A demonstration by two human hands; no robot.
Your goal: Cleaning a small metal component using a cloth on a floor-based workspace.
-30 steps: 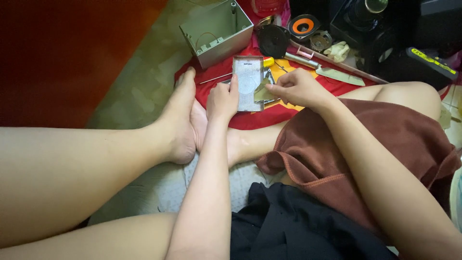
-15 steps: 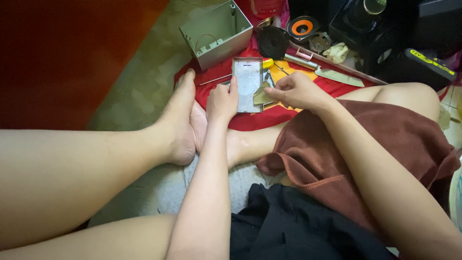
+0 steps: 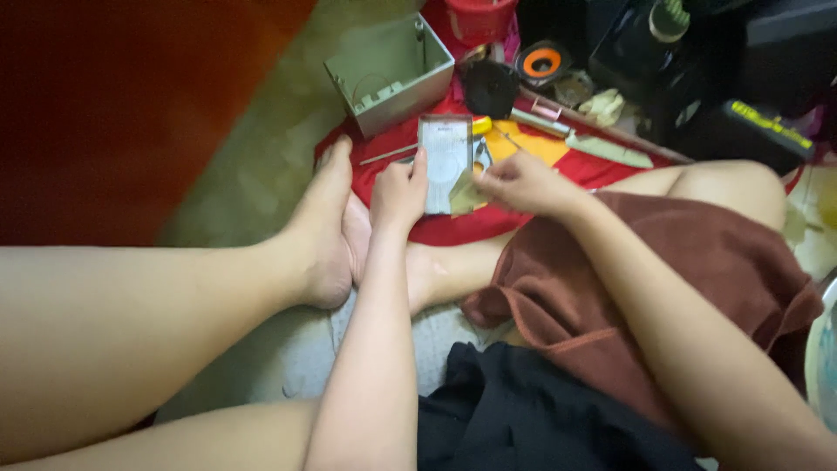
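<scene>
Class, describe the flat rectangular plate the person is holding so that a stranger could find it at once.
Start at the red cloth on the floor beyond the feet. Over it, the left hand holds a flat grey rectangular plate upright; unlike the open grey box behind, it is thin and pale-faced.

Floor (image 3: 253,157) left of the foot (image 3: 324,227) is open; ahead it's crowded: grey box (image 3: 390,74), black speaker (image 3: 488,87), orange tape roll (image 3: 542,63) block the way.

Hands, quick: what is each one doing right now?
Left hand: closed on the edge of the flat grey panel.
Right hand: pinching a small pale scrap against the panel.
</scene>
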